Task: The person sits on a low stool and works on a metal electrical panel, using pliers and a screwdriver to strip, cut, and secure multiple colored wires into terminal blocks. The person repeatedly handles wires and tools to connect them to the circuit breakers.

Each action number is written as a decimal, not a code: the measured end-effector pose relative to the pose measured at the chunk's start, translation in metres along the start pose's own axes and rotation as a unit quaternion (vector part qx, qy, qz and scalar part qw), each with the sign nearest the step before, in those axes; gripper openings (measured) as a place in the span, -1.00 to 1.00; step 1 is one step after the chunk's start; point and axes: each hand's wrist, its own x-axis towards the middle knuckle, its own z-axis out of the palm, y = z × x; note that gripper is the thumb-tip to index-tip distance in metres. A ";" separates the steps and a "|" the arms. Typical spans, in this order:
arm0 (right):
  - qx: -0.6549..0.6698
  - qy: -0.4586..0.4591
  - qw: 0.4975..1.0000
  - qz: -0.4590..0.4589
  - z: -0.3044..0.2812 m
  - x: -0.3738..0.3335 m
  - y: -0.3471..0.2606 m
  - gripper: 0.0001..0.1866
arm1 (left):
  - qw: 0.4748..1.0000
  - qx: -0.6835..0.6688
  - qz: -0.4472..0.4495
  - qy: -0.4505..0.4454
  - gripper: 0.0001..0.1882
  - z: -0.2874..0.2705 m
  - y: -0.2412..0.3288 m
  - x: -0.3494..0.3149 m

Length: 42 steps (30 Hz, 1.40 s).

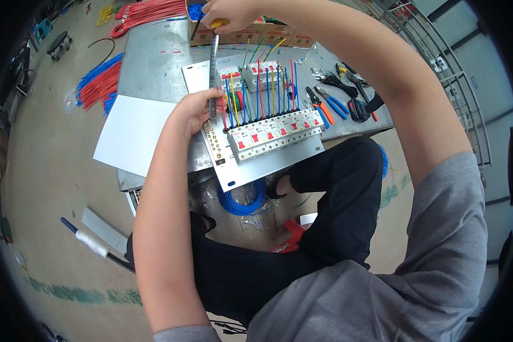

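Observation:
A metal panel (251, 172) lies at the table's near edge, carrying a long row of white circuit breakers (276, 134) with red switches. Red, blue, yellow and green wires stand up from it. Behind are two shorter breaker groups (262, 75). My left hand (195, 109) is closed on the lower end of a narrow grey tape measure blade (213, 68), beside the panel's brass terminal strip (213, 142). Higher up, my right hand (231, 16) grips a yellow part at the blade's upper end, probably the case, mostly hidden by the fingers. A thin black rod shows beside that hand.
Pliers (332, 102), cutters and a black power tool (358, 109) lie at the table's right. White sheet (132, 134) overhangs the left edge. Red and blue wire bundles (100, 85) lie farther left; cardboard boxes (256, 33) stand behind. A blue coil (242, 196) is under the table.

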 end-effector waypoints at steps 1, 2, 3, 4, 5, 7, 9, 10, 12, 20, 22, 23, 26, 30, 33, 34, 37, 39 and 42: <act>-0.007 0.011 1.000 -0.008 -0.009 -0.003 0.002 -0.81 | 1.000 0.000 -0.005 -0.001 -0.79 -0.001 0.001 0.000; -0.022 -0.070 0.996 0.050 -0.017 -0.009 0.003 -0.76 | 1.000 0.001 -0.010 -0.001 -0.78 -0.002 0.001 -0.001; -0.038 -0.064 0.994 0.079 -0.012 -0.022 0.007 -0.77 | 1.000 0.003 -0.015 -0.010 -0.77 0.004 0.002 0.001; -0.053 -0.060 0.991 0.109 0.007 -0.038 0.013 -0.77 | 1.000 0.008 -0.013 -0.021 -0.80 0.008 0.002 0.005; -0.068 -0.052 0.987 0.134 0.019 -0.049 0.017 -0.78 | 0.999 0.014 -0.012 -0.027 -0.81 0.009 0.001 0.007; -0.026 -0.038 0.988 0.145 0.021 -0.057 0.012 -0.75 | 0.999 0.026 -0.008 -0.031 -0.82 0.004 0.003 0.006; 0.012 -0.027 0.988 0.152 0.024 -0.063 0.009 -0.73 | 0.999 0.030 -0.014 -0.029 -0.84 0.002 0.004 0.007; 0.019 -0.019 0.987 0.158 0.025 -0.065 0.009 -0.72 | 0.999 0.035 -0.016 -0.036 -0.83 -0.003 0.005 0.009; 0.031 -0.005 0.982 0.188 0.034 -0.080 0.008 -0.71 | 0.998 0.045 -0.020 -0.034 -0.83 0.004 0.009 0.005; 0.107 0.012 0.929 0.353 0.049 -0.129 0.000 -0.61 | 0.998 0.033 -0.057 0.013 -0.83 -0.002 0.009 0.005; 0.105 0.055 0.916 0.383 0.057 -0.145 -0.011 -0.58 | 0.998 0.022 -0.064 0.014 -0.81 0.007 0.010 0.001; 0.126 0.065 0.903 0.407 0.065 -0.156 -0.014 -0.57 | 0.997 0.016 -0.067 0.014 -0.80 0.011 0.011 0.000; 0.206 0.130 0.860 0.449 0.083 -0.174 -0.026 -0.53 | 0.998 -0.002 -0.066 0.017 -0.75 0.001 0.008 0.003; 0.461 0.315 0.620 0.551 0.124 -0.241 -0.055 -0.39 | 0.998 -0.008 -0.053 0.013 -0.72 0.010 -0.001 0.009; 0.531 0.356 0.447 0.626 0.132 -0.268 -0.084 -0.28 | 0.999 -0.005 -0.028 0.044 -0.71 0.005 -0.001 -0.007; 0.500 0.324 0.463 0.656 0.136 -0.273 -0.087 -0.25 | 0.998 -0.011 -0.030 0.061 -0.73 -0.004 -0.004 -0.013; 0.330 0.200 0.568 0.727 0.172 -0.348 -0.080 -0.27 | 0.997 -0.043 -0.018 0.061 -0.78 0.005 -0.006 0.002; 0.254 0.116 0.589 0.758 0.204 -0.393 -0.095 -0.34 | 0.996 -0.071 -0.014 0.053 -0.81 0.018 -0.013 0.014; 0.244 0.061 0.650 0.717 0.225 -0.391 -0.114 -0.45 | 0.990 -0.119 0.012 0.073 -0.88 0.005 -0.016 0.007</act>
